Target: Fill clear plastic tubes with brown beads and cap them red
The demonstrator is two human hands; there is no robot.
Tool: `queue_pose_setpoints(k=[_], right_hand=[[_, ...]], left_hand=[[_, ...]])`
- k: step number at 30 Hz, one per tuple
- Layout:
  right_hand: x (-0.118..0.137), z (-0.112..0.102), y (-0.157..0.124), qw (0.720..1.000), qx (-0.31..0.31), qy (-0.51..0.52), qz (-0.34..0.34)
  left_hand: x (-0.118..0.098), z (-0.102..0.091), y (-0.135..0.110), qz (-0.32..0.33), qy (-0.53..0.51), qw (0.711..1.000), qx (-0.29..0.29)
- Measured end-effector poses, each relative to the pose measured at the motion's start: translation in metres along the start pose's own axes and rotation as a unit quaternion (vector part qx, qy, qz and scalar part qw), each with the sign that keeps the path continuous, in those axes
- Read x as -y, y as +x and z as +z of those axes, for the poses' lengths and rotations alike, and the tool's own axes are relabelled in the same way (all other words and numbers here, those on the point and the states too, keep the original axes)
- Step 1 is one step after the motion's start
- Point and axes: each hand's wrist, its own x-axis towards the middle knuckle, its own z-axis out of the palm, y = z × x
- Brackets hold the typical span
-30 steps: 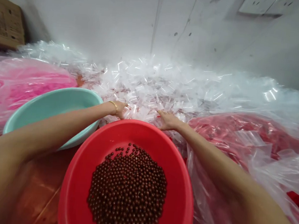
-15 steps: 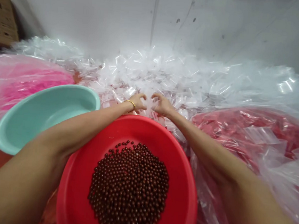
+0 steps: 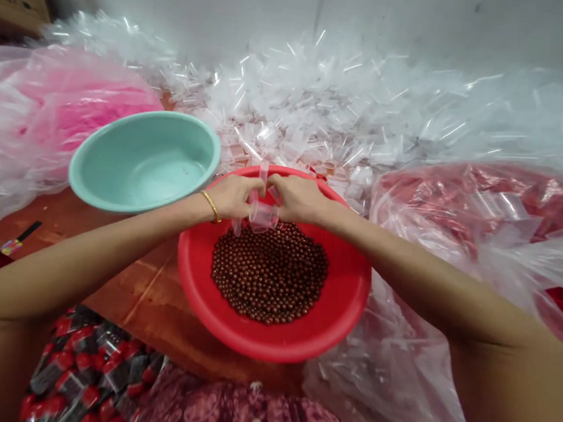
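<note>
My left hand (image 3: 233, 197) and my right hand (image 3: 298, 199) meet over the far side of a red basin (image 3: 270, 335). Both are closed on small clear plastic pieces (image 3: 263, 214): a short clear tube or cup hangs between them, with a thin clear strip rising above. The basin holds a heap of small dark brown beads (image 3: 270, 270) directly under my hands. A gold bangle (image 3: 210, 206) sits on my left wrist. Behind the basin lies a wide pile of clear plastic pieces (image 3: 330, 110).
A teal basin (image 3: 116, 187) stands left of the red one on a wooden surface (image 3: 150, 298). A bag of pink material (image 3: 49, 105) lies far left, a bag of red material (image 3: 484, 202) right. Packed red-capped items (image 3: 85, 371) lie near my lap.
My hands have drawn back from the clear pile to above the red basin, now holding clear pieces between them. The view has tilted down, showing the packed items and my lap.
</note>
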Motion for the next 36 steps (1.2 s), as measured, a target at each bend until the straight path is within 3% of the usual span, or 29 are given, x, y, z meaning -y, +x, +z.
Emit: queue_pose_setpoints(k=[3, 6, 8, 10, 13, 16, 19, 21, 25, 27, 29, 31, 32, 33, 34, 36], right_hand=[[0.0, 0.02, 0.0, 0.998, 0.031, -0.04, -0.027], [-0.007, 0.025, -0.004, 0.999, 0.032, -0.026, -0.011], [-0.008, 0.02, -0.012, 0.999, 0.015, 0.036, 0.002], [-0.005, 0.015, -0.024, 0.986, 0.001, 0.167, 0.002], [0.005, 0.01, -0.043, 0.907, 0.039, 0.42, -0.01], [0.011, 0.01, -0.06, 0.828, 0.067, 0.556, -0.008], [0.011, 0.01, -0.07, 0.793, 0.078, 0.604, 0.017], [0.011, 0.009, -0.076, 0.792, 0.075, 0.605, 0.024], [0.023, 0.01, -0.086, 0.815, 0.032, 0.572, 0.088], [0.028, 0.007, -0.093, 0.83, 0.016, 0.542, 0.134], [0.025, -0.004, -0.106, 0.875, -0.035, 0.464, 0.13], [0.012, -0.026, -0.132, 0.934, -0.125, 0.304, 0.138], [0.002, -0.04, -0.151, 0.95, -0.161, 0.202, 0.174], [-0.012, -0.054, -0.174, 0.942, -0.184, 0.083, 0.267], [-0.028, -0.066, -0.198, 0.913, -0.174, -0.031, 0.367], [-0.069, -0.077, -0.245, 0.877, -0.127, -0.067, 0.459]], left_hand=[[0.002, 0.011, -0.015, -0.003, 0.049, 0.997, 0.058], [0.003, 0.015, -0.028, 0.035, 0.032, 0.996, 0.073], [0.003, 0.015, -0.035, 0.061, -0.038, 0.996, 0.062], [0.003, 0.017, -0.042, 0.065, -0.147, 0.986, 0.055], [-0.002, 0.022, -0.05, 0.065, -0.31, 0.945, 0.085], [-0.012, 0.028, -0.055, 0.078, -0.404, 0.907, 0.091], [-0.022, 0.032, -0.057, 0.064, -0.439, 0.893, 0.078], [-0.029, 0.034, -0.056, 0.048, -0.436, 0.895, 0.079], [-0.047, 0.038, -0.054, 0.01, -0.349, 0.937, 0.01], [-0.053, 0.04, -0.053, 0.002, -0.33, 0.944, -0.024], [-0.051, 0.04, -0.051, 0.001, -0.332, 0.943, -0.008], [-0.042, 0.04, -0.05, 0.002, -0.305, 0.951, 0.044], [-0.036, 0.04, -0.051, 0.001, -0.275, 0.959, 0.073], [-0.03, 0.041, -0.052, -0.001, -0.238, 0.966, 0.1], [-0.025, 0.042, -0.053, -0.003, -0.193, 0.973, 0.127], [-0.02, 0.045, -0.058, -0.003, -0.094, 0.98, 0.174]])
